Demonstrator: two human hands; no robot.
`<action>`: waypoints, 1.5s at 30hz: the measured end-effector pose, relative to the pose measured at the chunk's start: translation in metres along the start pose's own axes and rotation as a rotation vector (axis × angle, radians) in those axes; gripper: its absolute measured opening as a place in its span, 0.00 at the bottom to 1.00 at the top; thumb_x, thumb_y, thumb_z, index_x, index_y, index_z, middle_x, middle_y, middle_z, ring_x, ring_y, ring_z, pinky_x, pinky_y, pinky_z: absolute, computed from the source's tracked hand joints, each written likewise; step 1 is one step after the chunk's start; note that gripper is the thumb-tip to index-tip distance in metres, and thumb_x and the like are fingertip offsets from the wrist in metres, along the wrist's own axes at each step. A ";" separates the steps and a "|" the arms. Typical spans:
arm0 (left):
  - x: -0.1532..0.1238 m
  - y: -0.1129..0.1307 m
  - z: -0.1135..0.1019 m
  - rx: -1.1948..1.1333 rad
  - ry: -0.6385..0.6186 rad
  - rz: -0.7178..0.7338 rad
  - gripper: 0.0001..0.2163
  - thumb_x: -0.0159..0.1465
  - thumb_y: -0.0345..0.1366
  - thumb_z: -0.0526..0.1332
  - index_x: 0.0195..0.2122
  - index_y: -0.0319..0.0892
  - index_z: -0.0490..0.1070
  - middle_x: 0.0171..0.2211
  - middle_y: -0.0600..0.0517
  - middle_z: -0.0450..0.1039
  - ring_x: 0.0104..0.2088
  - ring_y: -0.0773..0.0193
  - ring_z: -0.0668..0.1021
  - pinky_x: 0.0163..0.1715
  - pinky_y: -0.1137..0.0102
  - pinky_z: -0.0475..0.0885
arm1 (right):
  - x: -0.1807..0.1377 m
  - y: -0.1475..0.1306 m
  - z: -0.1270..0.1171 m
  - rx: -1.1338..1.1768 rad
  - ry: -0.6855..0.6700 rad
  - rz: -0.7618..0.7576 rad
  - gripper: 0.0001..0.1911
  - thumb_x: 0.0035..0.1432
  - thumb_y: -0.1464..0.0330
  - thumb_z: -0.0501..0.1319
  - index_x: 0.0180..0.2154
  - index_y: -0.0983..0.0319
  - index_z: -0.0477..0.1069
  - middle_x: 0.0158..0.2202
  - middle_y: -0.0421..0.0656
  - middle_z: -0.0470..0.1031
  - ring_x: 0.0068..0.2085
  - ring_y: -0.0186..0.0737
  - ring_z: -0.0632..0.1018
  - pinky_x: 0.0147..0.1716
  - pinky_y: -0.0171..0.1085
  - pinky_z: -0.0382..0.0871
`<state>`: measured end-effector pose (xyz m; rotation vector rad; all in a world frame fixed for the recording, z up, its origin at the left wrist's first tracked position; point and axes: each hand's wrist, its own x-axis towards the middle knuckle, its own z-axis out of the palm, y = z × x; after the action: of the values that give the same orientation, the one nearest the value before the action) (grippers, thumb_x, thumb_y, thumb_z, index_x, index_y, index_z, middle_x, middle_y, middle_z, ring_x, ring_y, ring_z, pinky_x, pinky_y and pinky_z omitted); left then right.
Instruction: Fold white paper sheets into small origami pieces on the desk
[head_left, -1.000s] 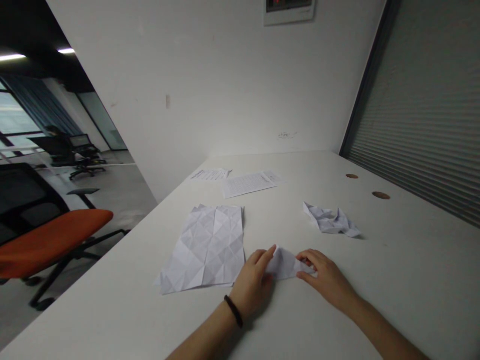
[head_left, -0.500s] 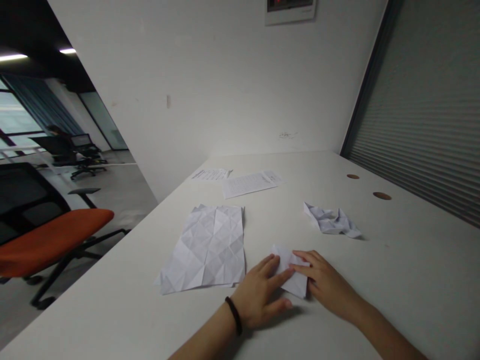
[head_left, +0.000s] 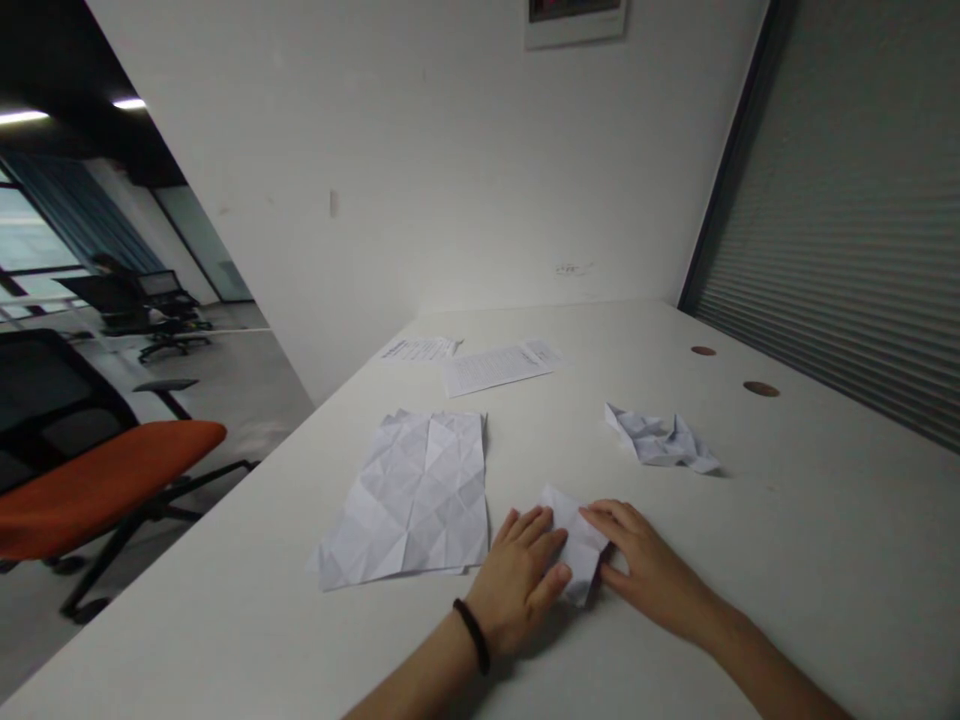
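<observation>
A small folded white paper (head_left: pixel 577 528) lies on the white table (head_left: pixel 787 540) in front of me. My left hand (head_left: pixel 521 578), with a black band on its wrist, lies flat with its fingers stretched over the paper's left half, pressing it down. My right hand (head_left: pixel 646 565) holds the paper's right edge, fingertips on top and thumb at the lower edge. The part of the paper under my left fingers is hidden.
A creased, unfolded sheet (head_left: pixel 416 495) lies just left of my hands. A crumpled paper (head_left: pixel 660 442) sits farther right, and two printed sheets (head_left: pixel 495 365) lie at the back. An orange office chair (head_left: pixel 97 480) stands off the table's left edge. A wall closes the far end.
The folded paper has been turned and flattened. My left hand slid over it from the left and now presses it flat; my right hand shifted to its right edge.
</observation>
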<state>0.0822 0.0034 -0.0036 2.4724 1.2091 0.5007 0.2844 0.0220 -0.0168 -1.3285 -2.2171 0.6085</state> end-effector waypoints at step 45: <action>0.007 -0.020 0.007 -0.019 0.230 -0.139 0.12 0.56 0.27 0.60 0.41 0.44 0.72 0.41 0.49 0.71 0.43 0.56 0.70 0.43 0.61 0.67 | 0.012 0.025 0.011 0.095 0.146 0.081 0.20 0.47 0.71 0.62 0.45 0.60 0.69 0.44 0.45 0.68 0.47 0.44 0.69 0.50 0.42 0.62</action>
<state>0.0753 0.0193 -0.0172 2.3431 1.4446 0.7700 0.2895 0.0421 -0.0379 -1.3740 -2.0016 0.6184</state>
